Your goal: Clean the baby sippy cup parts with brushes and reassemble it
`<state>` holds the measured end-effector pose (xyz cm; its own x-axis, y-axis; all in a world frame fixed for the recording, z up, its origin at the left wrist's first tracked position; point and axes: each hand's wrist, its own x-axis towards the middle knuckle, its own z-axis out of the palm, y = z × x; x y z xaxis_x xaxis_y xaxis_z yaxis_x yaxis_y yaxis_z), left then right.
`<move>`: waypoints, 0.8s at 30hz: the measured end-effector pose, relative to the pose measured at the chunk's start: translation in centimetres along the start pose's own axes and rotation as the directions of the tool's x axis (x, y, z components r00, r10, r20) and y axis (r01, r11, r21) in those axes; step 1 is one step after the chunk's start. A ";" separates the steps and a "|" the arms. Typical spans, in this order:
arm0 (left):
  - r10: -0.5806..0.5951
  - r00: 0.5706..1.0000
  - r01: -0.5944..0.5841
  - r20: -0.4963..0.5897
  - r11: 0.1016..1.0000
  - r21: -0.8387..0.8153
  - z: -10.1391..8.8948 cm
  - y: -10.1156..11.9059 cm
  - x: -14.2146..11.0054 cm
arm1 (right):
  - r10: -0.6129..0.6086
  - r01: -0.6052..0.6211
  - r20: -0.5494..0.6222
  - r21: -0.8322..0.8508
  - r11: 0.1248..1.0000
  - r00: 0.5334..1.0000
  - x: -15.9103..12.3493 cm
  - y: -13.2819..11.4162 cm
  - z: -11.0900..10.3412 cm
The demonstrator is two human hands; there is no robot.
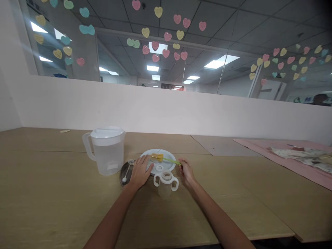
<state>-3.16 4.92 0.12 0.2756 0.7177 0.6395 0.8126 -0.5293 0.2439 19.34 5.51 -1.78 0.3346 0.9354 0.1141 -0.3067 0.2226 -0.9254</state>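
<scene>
My right hand [186,169] pinches the green handle of a brush with a yellow sponge head [157,157]. The sponge end is over a white plate [169,154]. At the plate's left rim rests my left hand [140,172], its fingers stretched out and thumb apart. A small white ring-shaped part [159,168] sits on the plate's near side. In front of the plate, a clear baby bottle [165,188] with two white handles stands upright, its top uncovered. Partly behind my left hand is a dark round bowl [121,175] with a thin white straw-like part [126,174] in it.
A lidded clear pitcher [108,154] holding water stands at the left. Pink cloth [254,147] with crumpled fabric [303,155] lies at the far right of the wooden table [64,200]. A white wall [155,110] with windows above runs along the back.
</scene>
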 end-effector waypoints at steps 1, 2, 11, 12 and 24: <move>-0.011 1.000 0.011 -0.019 1.000 -0.009 0.0 0.0 0.0 | 0.013 -0.014 0.014 0.022 1.000 1.000 0.0 -0.2 0.0; -0.018 0.999 0.017 -0.038 1.000 -0.021 -0.1 0.0 0.1 | 0.025 -0.026 0.030 0.044 0.999 0.999 0.0 -0.5 0.0; -0.075 0.987 0.034 -0.143 0.962 -0.270 -0.2 0.7 0.1 | 0.101 -0.191 0.306 0.280 0.941 0.947 -0.5 -2.5 0.1; -0.064 0.987 0.021 -0.147 0.960 -0.278 -0.2 0.9 0.1 | 0.109 -0.207 0.323 0.286 0.936 0.940 -0.5 -2.5 0.1; -0.073 0.992 0.020 -0.102 0.894 -0.448 -0.5 1.3 0.1 | 0.099 -0.171 0.265 0.267 0.948 0.959 0.1 -1.9 -0.2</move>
<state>-2.33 4.10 0.83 0.1618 0.7047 0.6908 0.5020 -0.6615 0.5571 20.12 5.16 -0.10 0.0544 0.9920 0.1140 -0.5863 0.1241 -0.8006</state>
